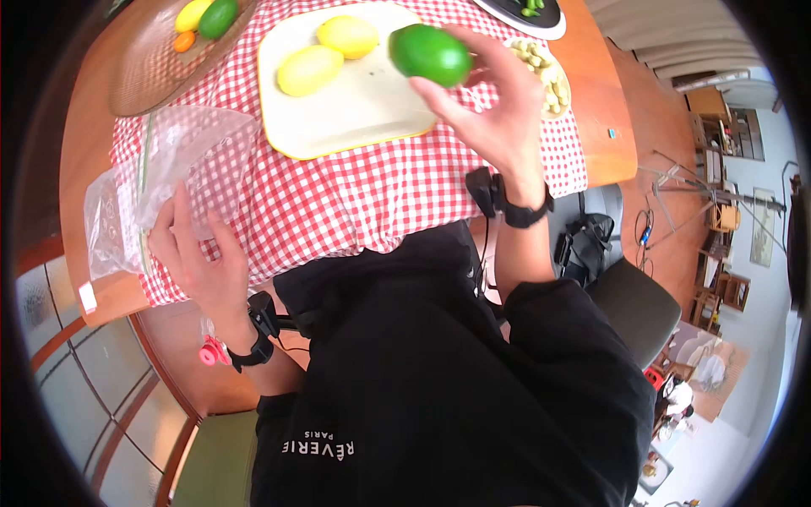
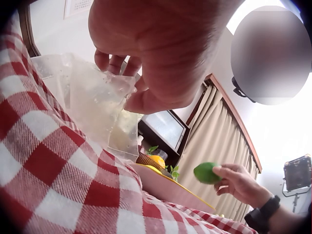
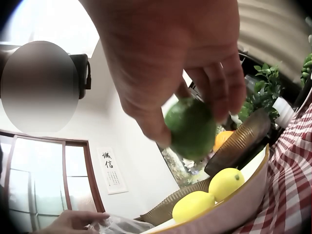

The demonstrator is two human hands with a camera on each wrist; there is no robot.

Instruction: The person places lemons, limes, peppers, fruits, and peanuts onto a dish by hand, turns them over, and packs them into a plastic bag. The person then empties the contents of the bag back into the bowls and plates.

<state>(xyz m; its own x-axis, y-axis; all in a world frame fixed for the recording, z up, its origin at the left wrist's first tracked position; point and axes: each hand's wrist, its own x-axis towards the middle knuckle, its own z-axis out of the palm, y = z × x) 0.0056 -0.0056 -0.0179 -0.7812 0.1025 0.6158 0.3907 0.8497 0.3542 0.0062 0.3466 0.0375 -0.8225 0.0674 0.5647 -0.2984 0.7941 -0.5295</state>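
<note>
Between thumb and fingers, my right hand (image 1: pixel 507 106) holds a green lime (image 1: pixel 431 56) above the right side of a cream tray (image 1: pixel 338 127) with a yellow rim. Two yellow lemons (image 1: pixel 311 70) lie side by side in that tray, and the right wrist view shows the lemons (image 3: pixel 193 206) below the raised lime (image 3: pixel 191 127). At the left of the table, my left hand (image 1: pixel 207 262) grips the edge of a clear zip bag (image 1: pixel 198 144). The left wrist view shows the bag (image 2: pixel 92 97) standing up from the cloth beside the fingers.
A brown woven basket (image 1: pixel 139 80) at the back left holds a lemon, a green fruit and a small orange fruit. A bowl of pale nuts (image 1: pixel 553 89) stands right of the tray, with a dark plate (image 1: pixel 528 15) behind it. A red checked cloth (image 1: pixel 338 203) covers the wooden table.
</note>
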